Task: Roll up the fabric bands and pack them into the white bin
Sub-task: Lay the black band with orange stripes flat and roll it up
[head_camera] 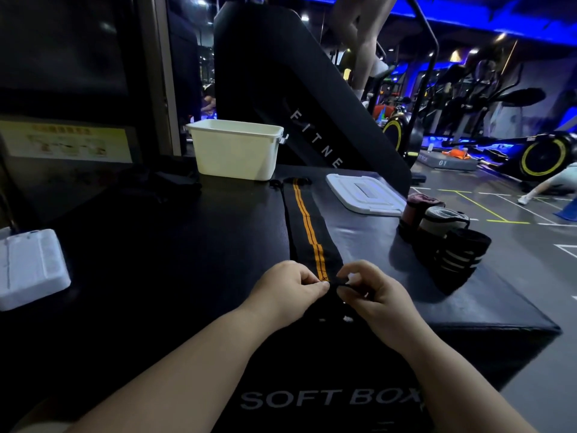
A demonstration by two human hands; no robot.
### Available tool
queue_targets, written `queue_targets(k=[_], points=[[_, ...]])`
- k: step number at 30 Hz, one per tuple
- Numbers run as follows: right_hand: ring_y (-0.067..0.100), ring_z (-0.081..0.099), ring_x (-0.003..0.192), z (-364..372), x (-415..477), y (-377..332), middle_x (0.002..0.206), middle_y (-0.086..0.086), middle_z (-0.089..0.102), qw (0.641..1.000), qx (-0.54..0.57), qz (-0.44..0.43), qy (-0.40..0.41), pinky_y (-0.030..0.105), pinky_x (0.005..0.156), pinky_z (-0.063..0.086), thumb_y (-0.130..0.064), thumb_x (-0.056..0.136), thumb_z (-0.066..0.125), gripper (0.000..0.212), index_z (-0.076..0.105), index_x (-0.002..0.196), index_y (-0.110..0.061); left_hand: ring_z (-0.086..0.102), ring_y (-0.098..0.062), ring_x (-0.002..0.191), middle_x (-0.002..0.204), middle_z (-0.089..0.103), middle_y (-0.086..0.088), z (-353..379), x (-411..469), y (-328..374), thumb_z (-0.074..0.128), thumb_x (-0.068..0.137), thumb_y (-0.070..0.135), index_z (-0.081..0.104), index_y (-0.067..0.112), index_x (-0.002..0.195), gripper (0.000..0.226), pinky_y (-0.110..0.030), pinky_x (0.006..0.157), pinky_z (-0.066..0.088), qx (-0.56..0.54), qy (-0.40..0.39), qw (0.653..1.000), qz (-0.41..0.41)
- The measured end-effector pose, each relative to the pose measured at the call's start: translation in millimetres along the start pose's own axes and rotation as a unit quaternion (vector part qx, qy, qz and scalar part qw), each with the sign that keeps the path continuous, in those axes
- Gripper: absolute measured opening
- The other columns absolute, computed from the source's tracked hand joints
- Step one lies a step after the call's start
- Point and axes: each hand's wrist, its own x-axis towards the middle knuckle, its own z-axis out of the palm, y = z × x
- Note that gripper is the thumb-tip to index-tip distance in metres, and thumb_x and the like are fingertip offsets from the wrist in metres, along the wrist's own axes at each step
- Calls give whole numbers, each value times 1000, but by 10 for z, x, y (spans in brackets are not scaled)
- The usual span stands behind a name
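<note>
A black fabric band with two orange stripes [307,226] lies flat and unrolled along the middle of the black soft box [187,245]. It runs from the near edge away toward the far edge, where its far end stops just short of the white bin [235,151].

Both hands hold the band's near end. The left hand [288,292] pinches it between thumb and curled fingers on the left side, beside the stripes. The right hand [374,295] pinches the right side the same way, its fingers bent over the cloth.

The bin stands upright and uncovered near the far edge, and its inside cannot be seen. Its white lid [363,193] lies flat to the right of the band's far end.

Along the right edge three rolled bands sit touching in a row: a maroon roll [418,207], a grey roll [440,218] and, nearest, a black roll with pale stripes [459,254].

A white plastic case [31,267] rests at the left edge. A heap of dark straps [175,182] lies left of the bin.
</note>
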Motion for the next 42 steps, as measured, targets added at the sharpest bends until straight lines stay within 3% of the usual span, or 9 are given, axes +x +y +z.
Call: queue_targets(k=[6, 13, 20, 24, 27, 32, 36, 38, 42], points=[[8, 59, 75, -86, -18, 24, 88, -18, 65, 998, -29, -49, -34, 17, 68, 47, -7, 72, 83, 42, 69, 92, -40, 63, -21, 71, 79, 68, -7, -18, 55, 87, 66, 88, 39, 70, 10, 76, 31, -41, 77, 56, -48, -12, 996, -71], [8, 63, 76, -111, 46, 116, 98, -22, 64, 985, -130, -113, -9, 13, 65, 46, -17, 70, 87, 44, 69, 100, -43, 67, -24, 91, 88, 70, -5, -68, 119, 131, 72, 81, 37, 71, 13, 79, 23, -38, 82, 55, -59, -31, 991, -116], [3, 63, 85, -129, 113, 76, 99, -23, 63, 988, -111, -106, -23, 8, 69, 43, -21, 76, 82, 30, 72, 93, -43, 62, -10, 84, 86, 65, 11, -41, 69, 67, 68, 82, 48, 61, 35, 87, 16, -32, 76, 54, -33, 6, 998, -57], [1, 63, 94, -129, 183, 47, 100, -26, 64, 992, -92, -75, -43, 11, 76, 45, -27, 80, 77, 26, 72, 82, -52, 62, -5, 77, 88, 64, 12, -47, 33, 7, 73, 79, 47, 67, 35, 81, 14, -32, 75, 56, -60, 22, 998, -18], [-1, 63, 91, -129, 234, 84, 91, -22, 67, 993, -96, -41, -56, 16, 78, 45, -26, 83, 74, 27, 70, 79, -52, 58, 1, 81, 95, 61, 13, -80, 11, -20, 81, 72, 43, 70, 31, 88, 22, -18, 69, 47, -35, 5, 999, 6], [-2, 63, 85, -105, 263, 103, 85, -17, 70, 996, -78, 7, -48, 16, 76, 46, -25, 85, 73, 23, 72, 75, -46, 55, 3, 87, 98, 57, 15, -57, 13, -51, 75, 81, 38, 71, 28, 92, 15, -14, 71, 42, -9, 22, 999, 28], [-3, 63, 77, -57, 248, 94, 84, -21, 70, 997, -64, 19, -28, 17, 72, 47, -25, 86, 72, 29, 70, 74, -51, 56, 0, 88, 96, 58, 15, -51, 76, -48, 69, 85, 42, 70, 29, 87, 14, -23, 79, 49, 15, 18, 999, 24], [1, 64, 73, -40, 225, 103, 85, -19, 71, 999, -44, 19, -15, 18, 70, 49, -24, 86, 72, 29, 70, 86, -53, 58, -3, 87, 93, 58, 13, -52, 119, -35, 67, 86, 43, 69, 28, 81, 17, -30, 82, 52, 25, 19, 999, 11], [5, 61, 65, -47, 189, 86, 84, -14, 69, 1000, -25, -1, -8, 15, 65, 47, -13, 85, 72, 36, 66, 90, -48, 58, -8, 82, 87, 56, 11, -48, 177, -2, 64, 88, 41, 63, 27, 65, 28, -29, 75, 50, 37, 19, 999, -10]])
